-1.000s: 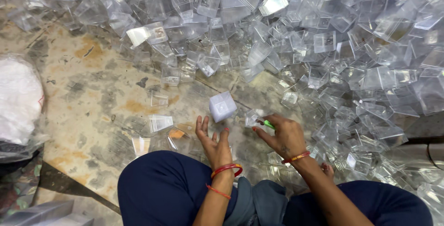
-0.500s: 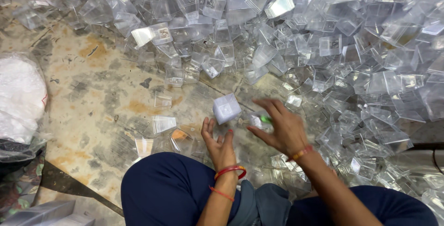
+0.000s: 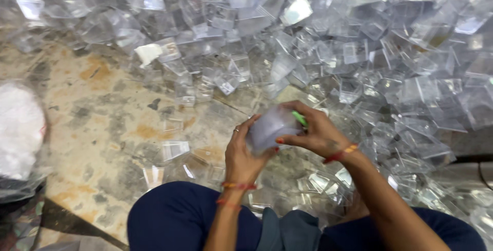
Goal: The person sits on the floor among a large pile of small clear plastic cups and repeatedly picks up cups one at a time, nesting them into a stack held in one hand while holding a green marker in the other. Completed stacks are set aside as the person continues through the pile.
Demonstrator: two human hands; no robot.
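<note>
A small clear plastic box (image 3: 268,126) is held between both my hands above my lap. My left hand (image 3: 242,153) cups it from below and the left side, fingers curled round it. My right hand (image 3: 314,134) grips its right side, with the thumb pressed on the front, and also holds a small green thing (image 3: 299,119) against the box. Red thread bands circle both wrists. My knees in dark blue cloth fill the bottom of the view.
A huge heap of clear plastic boxes (image 3: 359,50) covers the floor ahead and to the right. Several loose boxes (image 3: 174,150) lie on the stained stone floor (image 3: 92,122) at left. A white bag (image 3: 18,133) sits at the far left edge.
My right hand has come over from the right and closed onto the box that my left hand was holding up. Both hands now grip it together, lower and closer to me.
</note>
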